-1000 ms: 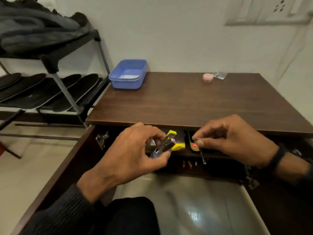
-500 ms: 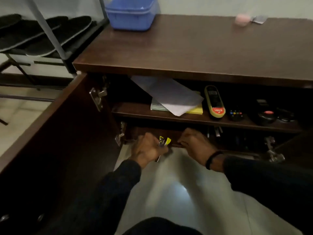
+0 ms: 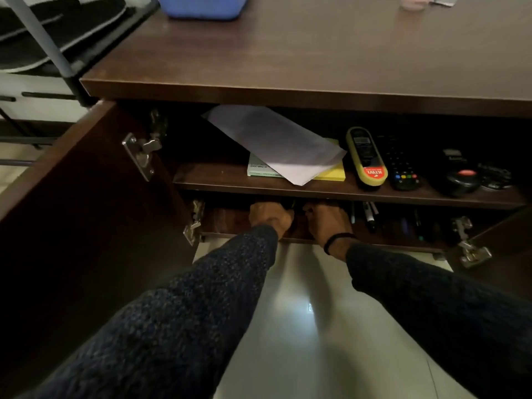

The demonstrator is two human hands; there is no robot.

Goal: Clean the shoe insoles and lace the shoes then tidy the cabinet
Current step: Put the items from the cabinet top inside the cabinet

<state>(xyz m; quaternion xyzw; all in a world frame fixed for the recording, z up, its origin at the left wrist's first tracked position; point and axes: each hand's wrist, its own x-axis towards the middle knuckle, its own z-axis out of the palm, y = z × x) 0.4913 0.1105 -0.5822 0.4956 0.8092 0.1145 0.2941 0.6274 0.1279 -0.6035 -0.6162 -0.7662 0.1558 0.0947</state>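
Observation:
The dark wooden cabinet point(image 3: 288, 90) stands with both doors swung open. My two hands reach into its lower shelf point(image 3: 227, 223), just under the edge of the upper shelf point(image 3: 218, 184). My left hand point(image 3: 270, 216) is curled in a fist, apparently still round the yellow and silver stapler, of which only a dark sliver shows beside the knuckles. My right hand point(image 3: 326, 221), with a black wristband, lies close beside it, its fingertips hidden under the shelf edge. Black shoe insoles point(image 3: 57, 30) lie on the rack at the upper left.
The upper shelf holds a white paper point(image 3: 276, 139) over a yellow pad point(image 3: 334, 173) and a green booklet point(image 3: 257, 168), a yellow shoe-polish applicator point(image 3: 367, 156), a remote point(image 3: 401, 168) and a black round item point(image 3: 460, 180). Pens point(image 3: 370, 214) lie on the lower shelf. A blue tub point(image 3: 201, 7) sits on top.
My view dropped from the cabinet top to the open shelves. Both hands moved down from the upper shelf's front into the lower shelf, the left carrying the stapler.

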